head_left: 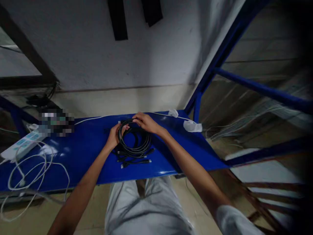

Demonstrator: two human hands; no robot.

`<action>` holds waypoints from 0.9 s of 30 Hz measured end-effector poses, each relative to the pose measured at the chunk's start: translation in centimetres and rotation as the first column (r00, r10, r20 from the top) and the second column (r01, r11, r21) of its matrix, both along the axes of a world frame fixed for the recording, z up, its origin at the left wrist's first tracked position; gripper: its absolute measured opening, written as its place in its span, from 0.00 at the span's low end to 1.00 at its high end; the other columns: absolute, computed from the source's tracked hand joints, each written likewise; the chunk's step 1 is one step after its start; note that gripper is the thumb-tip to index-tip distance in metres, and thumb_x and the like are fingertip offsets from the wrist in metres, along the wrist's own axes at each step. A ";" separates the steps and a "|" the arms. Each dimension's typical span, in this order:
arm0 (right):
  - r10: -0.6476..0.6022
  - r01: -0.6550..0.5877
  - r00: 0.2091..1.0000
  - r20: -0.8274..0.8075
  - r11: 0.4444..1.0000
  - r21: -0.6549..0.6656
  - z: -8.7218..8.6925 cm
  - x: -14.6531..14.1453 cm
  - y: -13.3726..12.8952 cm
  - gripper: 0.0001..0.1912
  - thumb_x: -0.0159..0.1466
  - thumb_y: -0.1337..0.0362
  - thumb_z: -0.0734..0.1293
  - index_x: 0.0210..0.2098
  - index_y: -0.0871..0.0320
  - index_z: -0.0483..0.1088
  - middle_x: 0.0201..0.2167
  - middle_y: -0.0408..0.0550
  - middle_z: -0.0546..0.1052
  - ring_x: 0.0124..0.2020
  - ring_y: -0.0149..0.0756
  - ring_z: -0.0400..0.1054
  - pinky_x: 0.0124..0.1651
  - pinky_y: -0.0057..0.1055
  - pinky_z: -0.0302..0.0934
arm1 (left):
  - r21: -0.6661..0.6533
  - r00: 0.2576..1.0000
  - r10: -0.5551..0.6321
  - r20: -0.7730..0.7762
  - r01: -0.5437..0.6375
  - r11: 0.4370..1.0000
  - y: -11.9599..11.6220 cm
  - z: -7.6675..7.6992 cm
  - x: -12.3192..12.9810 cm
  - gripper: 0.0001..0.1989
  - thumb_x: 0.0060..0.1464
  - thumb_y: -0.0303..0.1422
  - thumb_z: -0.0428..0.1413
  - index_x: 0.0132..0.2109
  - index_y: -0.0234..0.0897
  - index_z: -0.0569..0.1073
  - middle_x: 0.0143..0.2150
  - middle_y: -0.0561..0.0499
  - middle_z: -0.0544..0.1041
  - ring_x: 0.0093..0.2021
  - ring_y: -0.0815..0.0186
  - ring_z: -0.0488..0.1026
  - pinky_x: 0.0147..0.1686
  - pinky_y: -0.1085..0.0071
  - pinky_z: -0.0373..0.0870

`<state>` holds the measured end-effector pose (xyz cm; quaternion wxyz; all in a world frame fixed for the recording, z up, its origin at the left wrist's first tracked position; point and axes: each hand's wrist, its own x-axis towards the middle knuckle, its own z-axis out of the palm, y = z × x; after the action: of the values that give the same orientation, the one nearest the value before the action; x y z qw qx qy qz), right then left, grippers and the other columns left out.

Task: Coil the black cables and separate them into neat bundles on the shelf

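A coiled black cable [138, 152] is held up in both hands over the blue table [83, 163]. My left hand [114, 135] grips the coil's left side, its fingers wrapped round the loops. At the top of the coil, my right hand [146, 122] pinches the cable between thumb and fingers. Beneath and in front of the coil lie more black cables [134, 162], their plug ends pointing both left and right. Part of that pile is hidden by the held coil.
On the left, a white power strip [22, 143] and loose white cords [44, 169] lie on the table. A pixelated patch covers items behind them. Crumpled white wrappings [192, 126] sit at the back right. Blue metal frame bars [197, 104] rise at the right, before a pale wall.
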<state>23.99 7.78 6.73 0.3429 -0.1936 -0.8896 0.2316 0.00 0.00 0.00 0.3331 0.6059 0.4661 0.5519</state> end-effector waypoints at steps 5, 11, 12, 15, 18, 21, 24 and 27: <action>-0.018 0.018 1.000 0.002 0.999 -0.031 -3.3 -2.0 -1.8 0.10 0.80 0.63 0.64 0.52 0.59 0.77 0.47 0.55 0.80 0.51 0.43 0.74 0.58 0.41 0.70 | 0.011 0.997 0.076 0.018 -0.077 0.997 -0.3 1.5 -2.5 0.23 0.68 0.52 0.62 0.55 0.37 0.81 0.49 0.42 0.85 0.49 0.57 0.82 0.54 0.63 0.75; -0.115 0.115 0.992 -0.051 0.993 0.006 -4.5 -1.6 -3.0 0.13 0.80 0.61 0.65 0.57 0.57 0.77 0.54 0.57 0.77 0.54 0.45 0.75 0.61 0.44 0.72 | 0.029 0.986 0.165 0.035 -0.166 0.986 -0.9 3.0 -1.3 0.23 0.71 0.52 0.58 0.53 0.37 0.82 0.48 0.43 0.85 0.48 0.59 0.82 0.51 0.67 0.75; -0.121 0.122 0.991 -0.051 0.993 0.006 -4.6 -1.6 -3.2 0.13 0.80 0.61 0.65 0.58 0.56 0.77 0.54 0.57 0.76 0.55 0.45 0.75 0.61 0.44 0.73 | 0.036 0.984 0.173 0.043 -0.175 0.984 -1.0 3.2 -1.2 0.24 0.72 0.53 0.56 0.54 0.37 0.82 0.47 0.43 0.85 0.47 0.60 0.82 0.51 0.66 0.75; -0.120 0.121 0.992 -0.044 0.993 0.012 -5.0 -1.9 -3.6 0.13 0.79 0.63 0.64 0.59 0.55 0.76 0.55 0.56 0.76 0.54 0.44 0.75 0.61 0.42 0.73 | 0.074 0.968 0.245 0.063 -0.249 0.966 -1.2 3.6 -1.1 0.26 0.75 0.54 0.50 0.54 0.37 0.81 0.46 0.43 0.85 0.46 0.61 0.82 0.48 0.66 0.75; -0.108 0.109 0.993 -0.042 0.994 0.020 -5.2 -2.1 -3.8 0.13 0.79 0.65 0.64 0.60 0.55 0.76 0.55 0.56 0.76 0.53 0.42 0.76 0.59 0.41 0.74 | 0.180 0.952 0.300 -0.060 -0.286 0.941 -1.7 4.2 -1.1 0.21 0.73 0.51 0.56 0.55 0.38 0.81 0.48 0.43 0.85 0.49 0.60 0.81 0.53 0.64 0.75; -0.099 0.101 0.994 -0.056 0.994 0.029 -5.2 -2.0 -3.9 0.13 0.79 0.65 0.64 0.59 0.55 0.77 0.55 0.56 0.76 0.52 0.42 0.76 0.58 0.40 0.74 | 0.229 0.939 0.217 -0.266 -0.157 0.961 -2.2 4.4 -1.0 0.18 0.68 0.45 0.64 0.57 0.40 0.82 0.53 0.44 0.85 0.53 0.57 0.81 0.58 0.61 0.74; -0.082 0.084 0.994 -0.073 0.996 0.020 -5.2 -1.9 -3.9 0.13 0.79 0.65 0.65 0.58 0.55 0.78 0.53 0.55 0.77 0.52 0.42 0.76 0.57 0.40 0.73 | 0.111 0.930 0.003 -0.367 0.040 0.993 -2.3 4.2 -1.2 0.19 0.65 0.44 0.67 0.58 0.42 0.83 0.56 0.44 0.85 0.56 0.54 0.81 0.60 0.59 0.75; -0.065 0.065 0.994 -0.089 0.998 0.001 -5.2 -1.9 -3.9 0.12 0.79 0.65 0.65 0.57 0.55 0.79 0.52 0.55 0.78 0.52 0.42 0.76 0.57 0.41 0.73 | -0.013 0.925 -0.128 -0.359 0.132 0.991 -2.1 3.6 -1.5 0.19 0.64 0.45 0.68 0.56 0.41 0.85 0.57 0.43 0.85 0.58 0.52 0.82 0.63 0.58 0.75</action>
<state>22.13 3.91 1.58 0.3900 -0.2112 -0.8670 0.2272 -1.53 -2.08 3.65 0.2747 0.7278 0.4749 0.4114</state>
